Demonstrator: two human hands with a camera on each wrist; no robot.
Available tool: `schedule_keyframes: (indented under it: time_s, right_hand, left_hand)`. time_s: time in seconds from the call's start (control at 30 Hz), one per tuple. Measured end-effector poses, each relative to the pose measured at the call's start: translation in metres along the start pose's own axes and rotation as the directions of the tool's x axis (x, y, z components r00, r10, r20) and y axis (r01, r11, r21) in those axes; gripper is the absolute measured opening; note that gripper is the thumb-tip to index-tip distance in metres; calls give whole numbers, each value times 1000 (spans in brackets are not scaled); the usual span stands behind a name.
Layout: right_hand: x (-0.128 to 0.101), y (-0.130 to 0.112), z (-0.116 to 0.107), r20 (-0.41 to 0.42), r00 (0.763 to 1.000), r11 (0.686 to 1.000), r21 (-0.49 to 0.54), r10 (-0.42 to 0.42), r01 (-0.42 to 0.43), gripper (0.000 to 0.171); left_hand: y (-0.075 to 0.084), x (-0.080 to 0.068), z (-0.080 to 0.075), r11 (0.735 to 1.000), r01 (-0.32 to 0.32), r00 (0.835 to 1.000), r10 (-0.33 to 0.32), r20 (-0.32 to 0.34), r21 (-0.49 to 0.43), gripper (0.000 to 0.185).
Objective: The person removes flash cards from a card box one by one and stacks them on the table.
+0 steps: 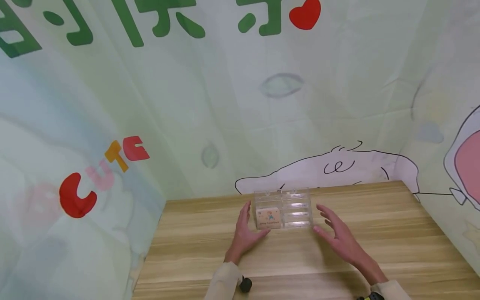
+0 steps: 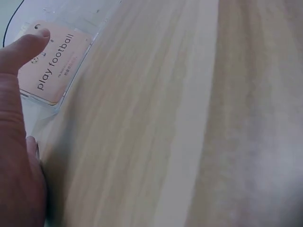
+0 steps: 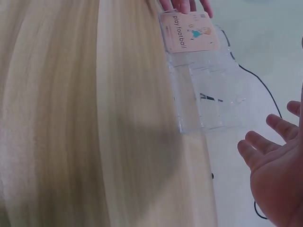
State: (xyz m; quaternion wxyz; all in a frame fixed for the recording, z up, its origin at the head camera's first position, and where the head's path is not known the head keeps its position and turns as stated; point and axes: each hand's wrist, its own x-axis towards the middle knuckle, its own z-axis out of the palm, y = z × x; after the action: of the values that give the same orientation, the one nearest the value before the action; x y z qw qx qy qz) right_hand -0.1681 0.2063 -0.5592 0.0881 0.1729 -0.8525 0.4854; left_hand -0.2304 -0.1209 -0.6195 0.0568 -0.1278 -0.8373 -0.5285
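Note:
A clear plastic box with dividers stands at the table's back edge. Its left part holds a pale pink card or small box, printed "play football" with a cartoon figure. My left hand is at the box's left side, fingers extended, thumb reaching across near the front. In the left wrist view the thumb overlaps the pink piece; whether it touches cannot be told. My right hand hovers to the right of the box with fingers spread and nothing held. A gap separates it from the box.
The wood-grain table runs back to a printed cloth backdrop hanging directly behind the box. A second cloth side with coloured letters borders the table's left. Dark wrist devices sit at both cuffs.

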Motion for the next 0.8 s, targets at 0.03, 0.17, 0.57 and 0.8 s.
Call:
schedule_keyframes:
  time_s: [0.03,0.17,0.57,0.8]
  right_hand:
    - [-1,0,1,-6,1000,1000,15,-1,1,64]
    - [-2,0,4,-25,1000,998,62,2,0,60]
    - [5,5,19,-57,998,990,139,8,0,54]
    - [12,4,28,-70,997,987,162,-15,26,49]
  left_hand:
    - [-1,2,1,1000,5,1000,-5,1,-9,117]
    - [-5,13,2,999,45,999,-46,20,11,122]
    - [-8,30,5,999,36,998,-35,54,-20,128]
    - [-9,33,7,999,30,996,-28,88,-22,126]
